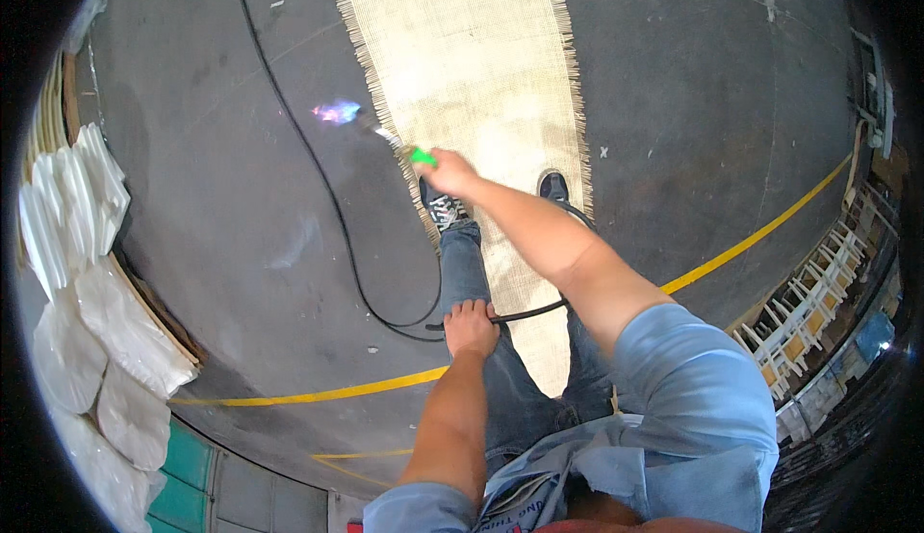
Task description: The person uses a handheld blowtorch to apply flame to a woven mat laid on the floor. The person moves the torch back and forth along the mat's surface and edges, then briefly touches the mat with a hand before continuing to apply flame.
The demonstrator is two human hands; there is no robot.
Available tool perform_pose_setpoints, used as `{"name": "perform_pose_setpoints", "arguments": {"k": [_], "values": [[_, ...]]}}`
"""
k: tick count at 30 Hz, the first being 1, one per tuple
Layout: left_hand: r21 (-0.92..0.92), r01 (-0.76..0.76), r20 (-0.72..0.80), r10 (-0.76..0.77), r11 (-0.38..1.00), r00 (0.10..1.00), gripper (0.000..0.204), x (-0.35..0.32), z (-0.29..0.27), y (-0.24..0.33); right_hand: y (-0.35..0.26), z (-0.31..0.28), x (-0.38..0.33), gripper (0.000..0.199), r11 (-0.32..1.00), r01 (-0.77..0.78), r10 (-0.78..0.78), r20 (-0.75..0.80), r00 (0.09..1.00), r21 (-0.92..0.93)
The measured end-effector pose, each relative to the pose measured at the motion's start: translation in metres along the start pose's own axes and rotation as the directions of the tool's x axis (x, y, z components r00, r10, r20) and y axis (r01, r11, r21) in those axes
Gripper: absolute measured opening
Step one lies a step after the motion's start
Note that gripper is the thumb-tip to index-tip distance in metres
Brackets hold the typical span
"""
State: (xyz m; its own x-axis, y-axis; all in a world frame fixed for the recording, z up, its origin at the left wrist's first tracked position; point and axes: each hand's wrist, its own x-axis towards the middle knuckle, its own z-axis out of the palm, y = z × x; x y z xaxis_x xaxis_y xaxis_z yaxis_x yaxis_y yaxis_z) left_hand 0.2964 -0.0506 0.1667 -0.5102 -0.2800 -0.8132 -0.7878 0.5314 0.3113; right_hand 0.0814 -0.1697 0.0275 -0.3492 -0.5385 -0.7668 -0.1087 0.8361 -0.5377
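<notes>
Flame [336, 111] burns just past the frayed left edge of the woven mat [481, 71], off a green-handled torch [412, 153] gripped in the right hand [450, 173]. The left hand [471, 327] closes on the black hose [318, 163] looping over bare grey floor [221, 206].

A workshop floor of dark grey concrete, seen from above.

The concrete floor [693, 81] is scuffed and smudged, with pale marks and small bits of debris scattered over it. A painted yellow line [751, 237] runs across it at a slant, and a second yellow line [361, 456] angles off nearer the wall. Along the left edge, white plastic-wrapped bundles [72, 196] are stacked against wooden boards [154, 312], with teal panels [188, 475] beneath. At the right stand pale wooden frames [804, 307] like ladder racks, in front of cluttered shelving. Light falls evenly and bright, leaving only soft shadows.
</notes>
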Motion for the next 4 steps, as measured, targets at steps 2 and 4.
{"name": "perform_pose_setpoints", "arguments": {"k": [2,4], "values": [[-0.010,-0.030,-0.017,0.030,1.000,0.999,0.023,0.006,-0.002,0.007,0.038,-0.047,0.016,0.047,0.994,-0.106,0.107,-0.102,0.989,0.022],[0.008,0.003,0.010,-0.004,1.000,1.000,0.024,-0.002,0.002,-0.005,0.052,-0.051,0.019,0.045,0.969,-0.197,0.200,-0.002,0.980,0.149]]}}
